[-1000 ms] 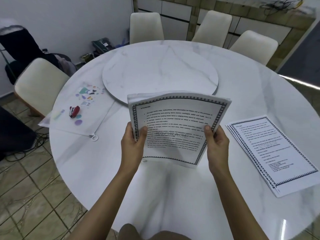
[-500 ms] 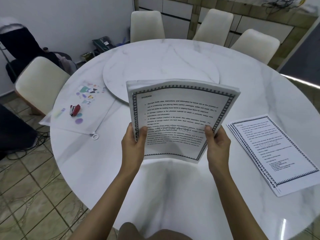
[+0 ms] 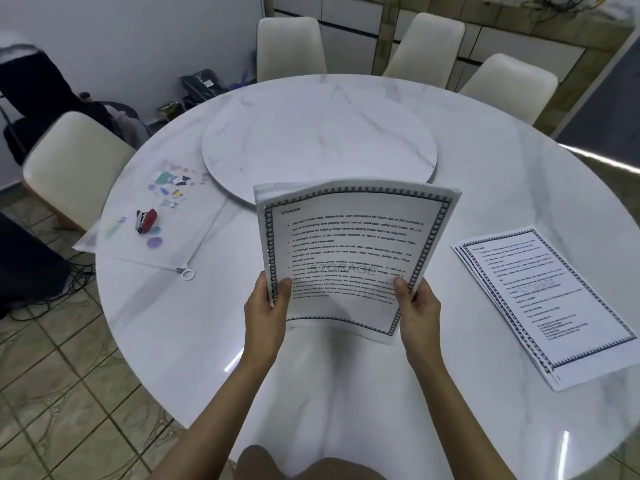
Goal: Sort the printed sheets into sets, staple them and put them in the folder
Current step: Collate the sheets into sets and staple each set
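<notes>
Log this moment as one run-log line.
hands: left and right grip held stack | sorted pile: table right | stapler: on folder

The fingers of both hands are hidden behind the held stack of sheets [image 3: 349, 258]; only the thumbs show. Its body text is too blurred to read, as is the text on the pile [image 3: 543, 299] at the right of the frame. The forearms are cut off by the bottom edge. The folder's [image 3: 166, 216] left corner is blurred.

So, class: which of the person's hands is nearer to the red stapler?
Left. The left hand grips the held sheets' left edge, on the red stapler's side; the right hand grips the opposite edge, farther away.
</notes>
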`<state>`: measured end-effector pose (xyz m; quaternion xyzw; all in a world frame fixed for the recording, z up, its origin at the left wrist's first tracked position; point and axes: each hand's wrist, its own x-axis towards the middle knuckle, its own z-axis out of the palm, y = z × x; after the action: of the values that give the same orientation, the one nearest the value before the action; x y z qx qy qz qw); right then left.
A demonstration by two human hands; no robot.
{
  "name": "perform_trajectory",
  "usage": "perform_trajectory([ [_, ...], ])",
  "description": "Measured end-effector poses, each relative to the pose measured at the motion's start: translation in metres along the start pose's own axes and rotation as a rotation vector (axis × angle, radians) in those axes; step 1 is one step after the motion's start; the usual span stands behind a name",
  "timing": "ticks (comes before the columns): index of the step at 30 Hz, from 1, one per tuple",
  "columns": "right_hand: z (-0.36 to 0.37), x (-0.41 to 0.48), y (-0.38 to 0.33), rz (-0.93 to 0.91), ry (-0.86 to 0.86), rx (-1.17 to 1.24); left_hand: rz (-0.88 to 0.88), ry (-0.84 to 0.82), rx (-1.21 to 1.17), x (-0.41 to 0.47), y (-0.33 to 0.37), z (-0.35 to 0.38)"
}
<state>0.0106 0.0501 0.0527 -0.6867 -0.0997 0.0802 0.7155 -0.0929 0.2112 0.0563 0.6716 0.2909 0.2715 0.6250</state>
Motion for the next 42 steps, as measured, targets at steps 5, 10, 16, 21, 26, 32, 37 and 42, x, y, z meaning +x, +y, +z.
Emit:
perform_trajectory([
  [5, -0.001, 0.002, 0.0, -0.026, 0.006, -0.02, 0.016, -0.004, 0.004, 0.003, 0.002, 0.0],
  [10, 0.002, 0.005, -0.003, -0.056, 0.009, -0.01, 0.049, 0.012, 0.005, 0.006, 0.007, -0.002],
  [16, 0.006, 0.0, -0.002, -0.064, 0.008, 0.05, 0.061, 0.045, -0.025, 0.004, 0.005, -0.006],
  [21, 0.008, -0.007, 0.01, -0.01, 0.009, 0.045, 0.003, 0.029, 0.019, -0.004, -0.014, -0.01],
  [26, 0.008, -0.006, 0.013, -0.002, 0.012, 0.027, -0.056, 0.006, 0.056, -0.008, -0.025, -0.012],
  [32, 0.007, -0.006, 0.018, -0.017, 0.017, 0.023, -0.077, -0.008, 0.117, -0.009, -0.033, -0.015],
  [37, 0.003, -0.004, 0.02, 0.004, 0.015, -0.08, -0.072, -0.054, 0.151, -0.011, -0.036, -0.02],
  [42, 0.002, -0.002, 0.032, 0.069, 0.016, -0.291, -0.128, -0.119, 0.218, -0.016, -0.043, -0.025],
])
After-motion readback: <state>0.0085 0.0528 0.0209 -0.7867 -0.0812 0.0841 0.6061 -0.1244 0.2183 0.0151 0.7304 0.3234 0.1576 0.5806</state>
